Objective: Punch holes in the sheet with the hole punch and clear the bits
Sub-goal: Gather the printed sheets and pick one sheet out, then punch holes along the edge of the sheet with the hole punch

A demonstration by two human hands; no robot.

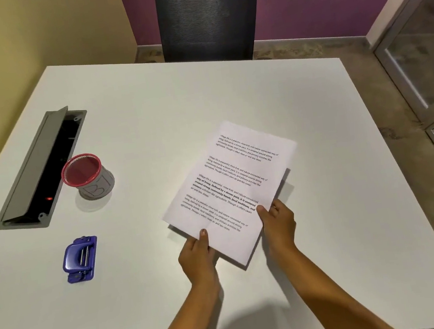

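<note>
A white printed sheet [233,178] is held slightly above the white table, turned diagonally. My left hand [196,256] pinches its near edge with the thumb on top. My right hand [278,222] grips its right near edge, thumb on the text. A blue hole punch [81,259] lies on the table at the left, well apart from both hands.
A small mesh cup with a red rim [87,175] stands left of centre, beside an open grey cable tray [39,168] set into the table [335,259]. A dark mesh chair back [207,15] stands beyond the far edge. A glass partition [429,56] is at the right.
</note>
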